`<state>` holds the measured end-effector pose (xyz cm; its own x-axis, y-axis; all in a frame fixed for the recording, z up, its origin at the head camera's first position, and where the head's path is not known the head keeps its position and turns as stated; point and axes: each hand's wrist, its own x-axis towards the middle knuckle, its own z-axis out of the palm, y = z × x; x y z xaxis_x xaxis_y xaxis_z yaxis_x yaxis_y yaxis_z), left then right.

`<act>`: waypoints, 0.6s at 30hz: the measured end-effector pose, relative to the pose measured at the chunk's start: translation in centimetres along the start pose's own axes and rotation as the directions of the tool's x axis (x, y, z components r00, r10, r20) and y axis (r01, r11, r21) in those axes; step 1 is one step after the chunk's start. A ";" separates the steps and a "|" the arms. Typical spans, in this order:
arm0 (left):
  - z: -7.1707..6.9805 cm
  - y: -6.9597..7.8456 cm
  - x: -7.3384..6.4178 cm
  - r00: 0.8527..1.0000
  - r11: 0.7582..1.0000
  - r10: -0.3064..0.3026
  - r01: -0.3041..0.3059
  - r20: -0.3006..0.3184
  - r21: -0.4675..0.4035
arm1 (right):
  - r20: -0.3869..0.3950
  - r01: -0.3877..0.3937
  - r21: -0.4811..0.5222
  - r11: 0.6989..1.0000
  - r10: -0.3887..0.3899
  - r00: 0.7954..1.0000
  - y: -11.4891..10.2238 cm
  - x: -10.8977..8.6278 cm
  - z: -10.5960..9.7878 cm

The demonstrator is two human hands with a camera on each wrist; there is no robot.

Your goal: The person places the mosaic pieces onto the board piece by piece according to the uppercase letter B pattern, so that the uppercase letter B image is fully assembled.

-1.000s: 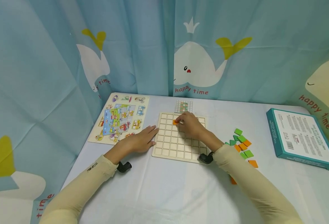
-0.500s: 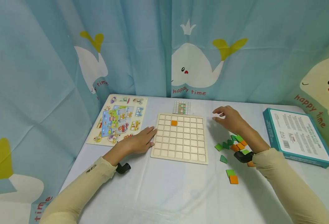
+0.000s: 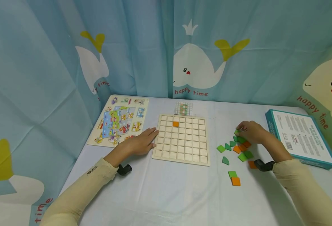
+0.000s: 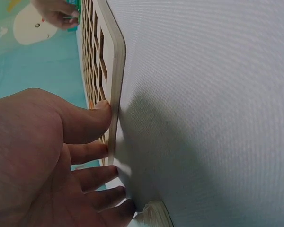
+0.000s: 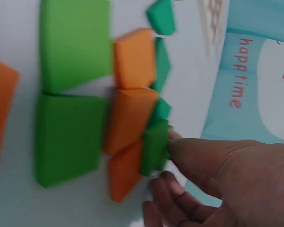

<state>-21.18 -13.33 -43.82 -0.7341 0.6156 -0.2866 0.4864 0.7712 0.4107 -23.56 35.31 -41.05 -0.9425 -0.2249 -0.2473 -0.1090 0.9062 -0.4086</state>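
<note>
A wooden grid board (image 3: 182,139) lies mid-table, with one orange square tile (image 3: 176,124) in a cell of its upper rows. Along the board's left edge rests my left hand (image 3: 141,142); its fingers are fairly straight and the thumb touches the rim in the left wrist view. Over the loose tiles at the right, my right hand (image 3: 250,131) pinches a light green square tile (image 3: 237,131) between thumb and fingers. Orange tiles (image 5: 130,118) and green tiles (image 5: 71,142) lie close under that hand in the right wrist view.
Behind the board lies a small pattern card (image 3: 183,108). A picture puzzle board (image 3: 140,121) with picture sheets on it is at the left. At the right lies a teal box (image 3: 301,138). Green and orange tiles (image 3: 235,181) overlap nearer the front. A curtain hangs behind the table.
My right hand has left the orange tile in the board, moved right to the loose tiles and taken hold of a light green one. The left hand stays at the board's edge.
</note>
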 end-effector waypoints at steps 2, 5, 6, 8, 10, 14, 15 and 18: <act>0.1 0.0 0.0 1.000 1.000 0.003 -0.003 -0.001 0.000 | -0.012 0.009 0.013 1.000 -0.009 1.000 0.0 0.1 0.5; 0.1 0.0 0.0 1.000 1.000 0.007 -0.007 0.002 -0.003 | -0.041 0.025 0.031 0.999 -0.024 0.999 0.1 0.3 1.1; 0.1 0.0 0.0 1.000 1.000 0.007 -0.007 0.004 -0.003 | -0.050 0.032 0.036 0.999 -0.031 0.998 0.1 0.4 1.2; 0.0 0.0 -0.1 1.000 1.000 0.005 -0.005 0.007 -0.003 | -0.063 0.043 0.049 0.998 -0.039 0.997 0.2 0.6 1.5; 0.0 0.0 -0.1 1.000 1.000 0.003 -0.003 0.004 -0.001 | -0.068 0.039 0.062 0.997 -0.034 0.997 0.3 0.7 1.6; 0.0 0.0 -0.1 1.000 1.000 -0.007 0.007 0.005 0.002 | -0.090 0.026 0.080 0.996 -0.019 0.996 0.6 0.8 2.0; -0.1 0.0 -0.1 1.000 1.000 -0.008 0.008 0.006 0.001 | -0.098 0.027 0.081 0.996 -0.019 0.995 0.6 0.8 2.1; -0.1 0.1 -0.2 1.000 1.000 -0.008 0.008 0.011 0.009 | -0.127 0.037 0.083 0.996 -0.026 0.991 0.7 1.0 2.4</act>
<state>-21.06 -13.37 -43.68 -0.7326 0.6111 -0.2997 0.4847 0.7776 0.4004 -23.85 34.90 -43.68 -0.9719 -0.2012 -0.1225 -0.1173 0.8643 -0.4892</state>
